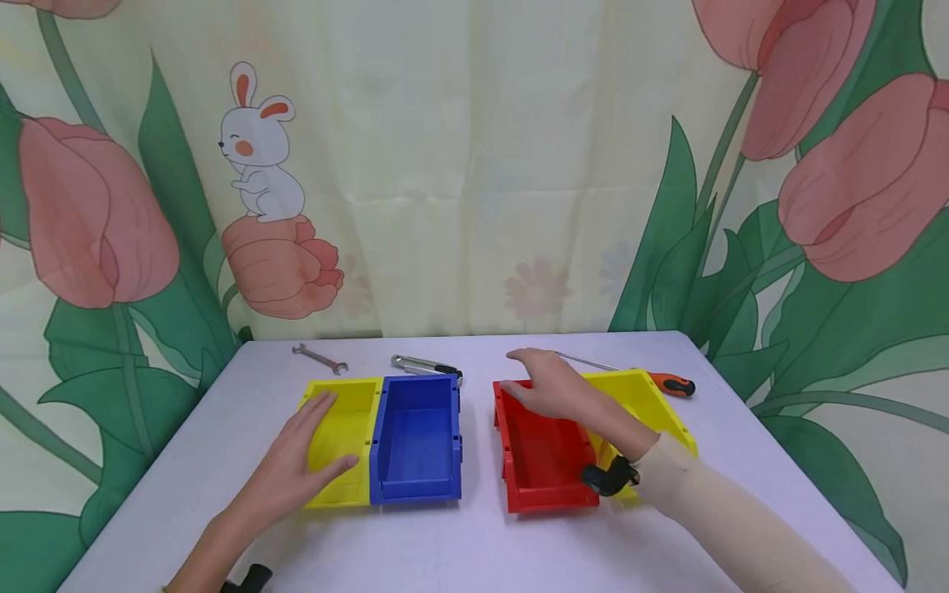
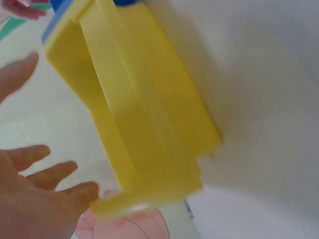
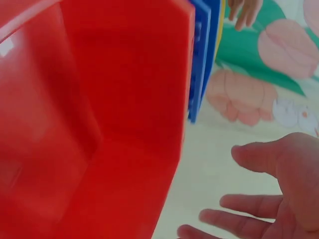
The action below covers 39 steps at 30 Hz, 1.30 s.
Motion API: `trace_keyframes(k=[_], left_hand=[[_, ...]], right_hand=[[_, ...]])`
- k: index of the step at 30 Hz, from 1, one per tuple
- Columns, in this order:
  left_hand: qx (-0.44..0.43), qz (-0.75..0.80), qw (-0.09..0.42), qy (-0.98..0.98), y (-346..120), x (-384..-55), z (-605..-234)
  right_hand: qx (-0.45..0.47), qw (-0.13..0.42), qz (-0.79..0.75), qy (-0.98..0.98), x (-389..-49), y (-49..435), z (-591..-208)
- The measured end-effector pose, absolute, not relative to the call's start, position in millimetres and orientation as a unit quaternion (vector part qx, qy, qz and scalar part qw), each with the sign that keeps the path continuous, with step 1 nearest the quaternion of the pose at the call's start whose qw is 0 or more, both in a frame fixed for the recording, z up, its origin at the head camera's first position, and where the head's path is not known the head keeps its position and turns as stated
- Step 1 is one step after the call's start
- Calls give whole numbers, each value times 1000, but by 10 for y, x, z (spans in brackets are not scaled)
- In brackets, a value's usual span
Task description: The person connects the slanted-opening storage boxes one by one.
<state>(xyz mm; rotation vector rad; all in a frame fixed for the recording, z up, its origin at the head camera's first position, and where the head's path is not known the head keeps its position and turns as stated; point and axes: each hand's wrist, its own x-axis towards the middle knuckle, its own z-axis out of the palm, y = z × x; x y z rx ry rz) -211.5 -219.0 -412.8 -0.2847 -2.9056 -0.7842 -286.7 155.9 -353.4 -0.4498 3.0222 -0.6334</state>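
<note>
My left hand [image 1: 300, 461] hovers over the left yellow bin [image 1: 348, 449] with fingers extended and thumb spread, holding nothing. In the left wrist view the fingers lie beside that bin's rim; whether they touch it I cannot tell. A blue bin [image 1: 415, 453] stands against its right side. Above the far end of the red bin [image 1: 549, 465] is my right hand [image 1: 552, 387], its fingers loosely extended and nothing in its grasp. The right wrist view shows a gap between this hand and the red wall [image 3: 134, 89]. Another yellow bin [image 1: 645, 395], partly covered by the right forearm, adjoins the red one.
Behind the left pair of bins lie a wrench [image 1: 320, 359] and a silver tool with a black end [image 1: 426, 365], perhaps a utility knife. A screwdriver with an orange-and-black handle [image 1: 673, 385] lies behind the right pair. A printed curtain [image 1: 430, 165] hangs beyond the white table [image 1: 474, 552].
</note>
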Motion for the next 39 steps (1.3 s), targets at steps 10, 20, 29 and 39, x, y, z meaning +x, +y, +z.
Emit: trace_keyframes(k=[10,20,29,39], left_hand=[[-117,-355,11,-928,-1936,-2165,-4196],[-96,-374,-33,-922,-1834,-2168,-4276],[-93,-375,-39,-922,-1805,-2175,-4330],[-93,-357,-36,-929,-1813,-2218,-4377]], right_hand=[[-78,-4,-237,968,-2721,1956,-3598],[-38,9,-241,970,-2616,1997,-3722],[-26,37,-247,968,-2583,2011,-3891],[-16,51,-255,965,-2562,2020,-3908]])
